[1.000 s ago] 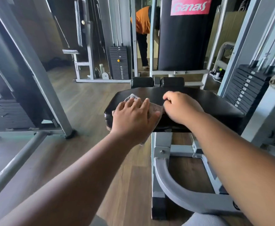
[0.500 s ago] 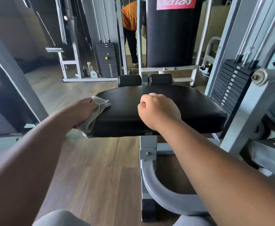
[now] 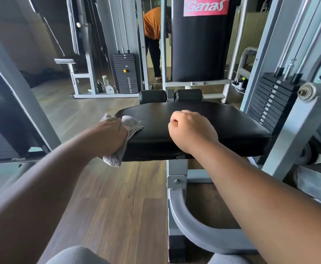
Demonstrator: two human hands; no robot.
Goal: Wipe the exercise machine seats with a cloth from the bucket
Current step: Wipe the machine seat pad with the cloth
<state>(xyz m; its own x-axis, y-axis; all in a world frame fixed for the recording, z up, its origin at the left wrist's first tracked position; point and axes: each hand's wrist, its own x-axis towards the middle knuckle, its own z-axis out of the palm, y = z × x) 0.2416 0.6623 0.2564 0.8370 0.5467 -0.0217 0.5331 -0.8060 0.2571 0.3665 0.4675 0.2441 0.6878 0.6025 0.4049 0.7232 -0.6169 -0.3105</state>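
Left hand (image 3: 111, 137) is at the left edge of the black seat pad (image 3: 222, 126), pressing a grey cloth (image 3: 131, 123) against it. The cloth wraps over the pad's left corner: part lies on the top surface just past the hand, part hangs below the pad's side edge. I see the back of the hand and the thumb lying on the cloth; the fingers go round the far side of the pad edge and I cannot tell how far they curl, though the cloth is plainly gripped between hand and pad.

Right hand (image 3: 191, 130) rests on top of the seat pad near its front edge, roughly mid-width, well apart from the cloth. Its fingers are curled into a loose fist, pressed together, with nothing visible inside them.

The pad sits on a grey steel post (image 3: 176, 180) with a curved grey frame tube (image 3: 199, 231) below. Two black roller pads (image 3: 153, 96) stand just behind the seat. Right of the seat, a black weight stack (image 3: 270, 100) with guide rods. Behind, an upright black back pad (image 3: 199, 46) with a red label. Wood-look floor (image 3: 114, 197) beneath. In the background, a second weight stack (image 3: 125, 73) and a person in an orange top (image 3: 153, 23), bent forward. My grey-clad knees show at the bottom edge.
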